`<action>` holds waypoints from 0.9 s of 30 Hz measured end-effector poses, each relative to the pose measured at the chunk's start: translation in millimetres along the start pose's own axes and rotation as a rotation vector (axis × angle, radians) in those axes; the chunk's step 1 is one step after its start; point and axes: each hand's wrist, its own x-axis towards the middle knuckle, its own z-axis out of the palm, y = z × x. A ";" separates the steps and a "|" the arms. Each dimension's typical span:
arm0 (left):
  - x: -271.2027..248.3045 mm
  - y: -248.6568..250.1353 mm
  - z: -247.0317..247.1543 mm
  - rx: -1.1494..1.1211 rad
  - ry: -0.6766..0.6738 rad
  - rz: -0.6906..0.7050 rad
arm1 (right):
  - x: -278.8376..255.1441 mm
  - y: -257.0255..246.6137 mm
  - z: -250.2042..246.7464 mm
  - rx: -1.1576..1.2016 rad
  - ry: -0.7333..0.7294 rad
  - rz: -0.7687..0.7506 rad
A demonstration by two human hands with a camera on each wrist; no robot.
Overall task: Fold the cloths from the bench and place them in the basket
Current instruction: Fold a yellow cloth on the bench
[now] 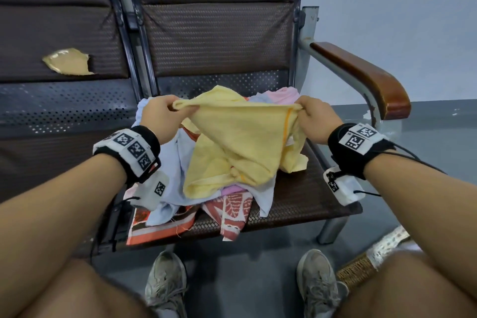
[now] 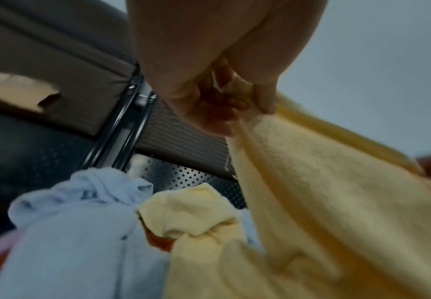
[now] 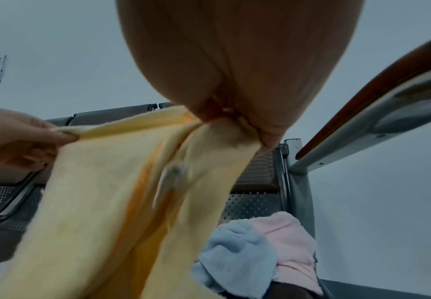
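The left grip [image 1: 158, 113] is closed on one top corner of the yellow cloth [image 1: 240, 142], the corner being pinched between thumb and curled fingers [image 2: 224, 109]; the right grip [image 1: 316, 117] is closed in the same manner on the opposite top corner, which is bunched between its thumb and fingers [image 3: 268, 131]. Between the two grips the upper edge of the yellow cloth is drawn nearly level, and the rest of it is left hanging below them, its crumpled lower part resting on the pile of cloths [image 1: 196, 188] on the surface [image 1: 304, 196]. An orange stripe [image 1: 286, 124] is seen running down the yellow cloth just beside the right grip, and a small label [image 3: 169, 180] is sewn on below that grip. Under and behind the held cloth, a light blue cloth [image 2: 81, 232] is heaped below the left grip, a pink cloth [image 3: 291, 238] lies below and beyond the right grip against the perforated back of the seat, and a red and white patterned cloth [image 1: 232, 212] is spread at the near edge of the surface, partly hanging over it. A wooden armrest [image 1: 366, 77] stands outward of the right grip. The basket [image 1: 361, 268], woven and trimmed with lace, is set on the floor below the right grip, beside a shoe [image 1: 317, 284], and is partly hidden by a knee
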 end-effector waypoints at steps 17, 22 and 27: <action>32.3 108.1 -52.2 -0.345 0.038 -0.017 | 21.7 -58.9 -116.2 -0.004 0.176 -0.189; 32.9 118.8 -58.6 -0.386 0.141 -0.007 | 24.5 -55.4 -125.7 0.165 0.050 -0.103; 33.1 139.7 -51.4 -0.652 0.172 -0.341 | 24.6 -65.3 -117.1 0.227 -0.023 0.151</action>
